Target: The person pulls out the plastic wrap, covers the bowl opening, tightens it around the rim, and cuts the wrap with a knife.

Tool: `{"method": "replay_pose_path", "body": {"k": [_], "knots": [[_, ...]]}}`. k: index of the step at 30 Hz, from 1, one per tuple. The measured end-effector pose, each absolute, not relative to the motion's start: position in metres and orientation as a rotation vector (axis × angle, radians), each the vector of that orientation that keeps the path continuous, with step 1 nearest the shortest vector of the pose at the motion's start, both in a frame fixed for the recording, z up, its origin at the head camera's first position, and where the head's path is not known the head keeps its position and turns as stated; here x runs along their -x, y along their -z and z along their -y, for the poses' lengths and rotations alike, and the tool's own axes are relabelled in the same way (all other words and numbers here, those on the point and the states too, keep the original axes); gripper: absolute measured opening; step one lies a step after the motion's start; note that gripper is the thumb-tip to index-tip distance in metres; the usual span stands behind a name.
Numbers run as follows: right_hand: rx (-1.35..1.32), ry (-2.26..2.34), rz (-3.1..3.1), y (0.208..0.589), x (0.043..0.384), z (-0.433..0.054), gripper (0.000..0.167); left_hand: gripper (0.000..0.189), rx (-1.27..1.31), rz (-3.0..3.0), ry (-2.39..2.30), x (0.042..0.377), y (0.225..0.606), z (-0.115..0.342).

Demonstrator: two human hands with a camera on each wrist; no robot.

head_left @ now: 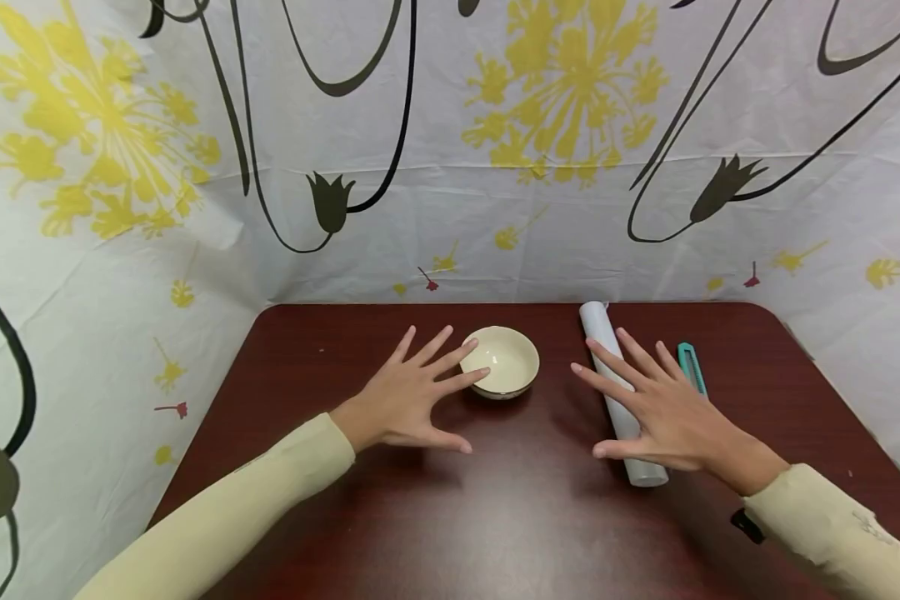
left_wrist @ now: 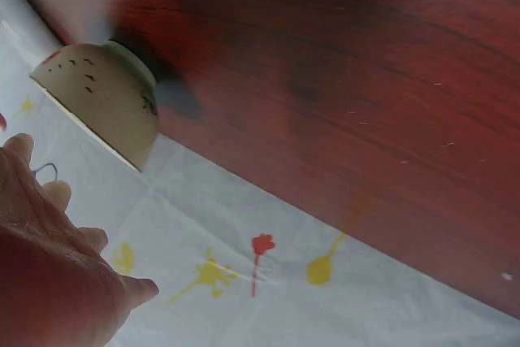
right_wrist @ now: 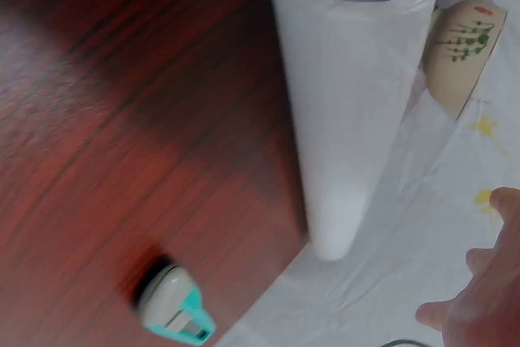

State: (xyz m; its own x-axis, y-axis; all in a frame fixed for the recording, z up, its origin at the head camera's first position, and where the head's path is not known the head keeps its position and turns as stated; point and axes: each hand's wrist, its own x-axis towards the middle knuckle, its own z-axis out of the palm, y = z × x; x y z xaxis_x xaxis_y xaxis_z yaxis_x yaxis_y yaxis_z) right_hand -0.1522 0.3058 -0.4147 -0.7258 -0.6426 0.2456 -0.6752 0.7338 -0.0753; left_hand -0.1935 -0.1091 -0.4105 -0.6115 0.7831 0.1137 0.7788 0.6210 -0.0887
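My left hand hovers with fingers spread, its fingertips overlapping the near-left rim of a cream bowl in the head view. Dark and reddish marks decorate the outside of that bowl in the left wrist view. Fingers of my right hand are also spread, above a white roll of plastic film. The roll has a hollow core at its near end. Just beyond the right hand lies a teal utility knife, partly hidden by it; its grey end shows in the right wrist view. Neither hand holds anything.
Everything rests on a dark red-brown wooden table with rounded far corners. A white sheet printed with yellow and grey flowers hangs behind it and along both sides. A black strap shows beneath the right sleeve.
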Motion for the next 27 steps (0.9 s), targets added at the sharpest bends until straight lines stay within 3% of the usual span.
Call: {"method": "replay_pose_path", "body": {"k": [9, 17, 21, 27], "knots": [[-0.898, -0.4, 2.784, 0.419, 0.143, -0.326, 0.11, 0.108, 1.173, 2.745, 0.188, 0.202, 0.424, 0.126], [-0.556, -0.932, 2.931, 0.42, 0.126, -0.329, 0.124, 0.103, 0.831, 2.972, 0.988, 0.205, 0.425, 0.112], [-0.378, -0.924, 2.994, 0.424, 0.115, -0.325, 0.126, 0.097, 0.592, 3.035, 1.268, 0.207, 0.427, 0.1], [-0.224, -0.836, 3.039, 0.435, 0.102, -0.317, 0.12, 0.097, 0.471, 3.038, 1.418, 0.222, 0.448, 0.083]]}}
